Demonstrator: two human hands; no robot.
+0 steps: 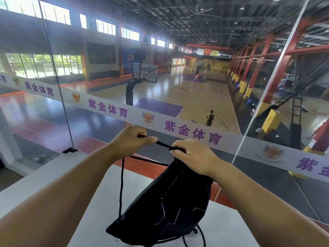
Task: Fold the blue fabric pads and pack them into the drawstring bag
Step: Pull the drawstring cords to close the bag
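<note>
A black drawstring bag (170, 207) stands on the white table (227, 227), its bottom resting on the tabletop and its gathered mouth lifted up. My right hand (192, 155) grips the bunched mouth of the bag. My left hand (131, 141) pinches the black drawstring cord (162, 144), which runs taut between the two hands. A long loop of the cord hangs down the bag's left side. No blue fabric pads are visible; the bag's inside is hidden.
A glass railing (53, 104) with a white printed band stands right behind the table. Beyond it lies a basketball court far below, with a hoop stand (131, 90) and people on the floor.
</note>
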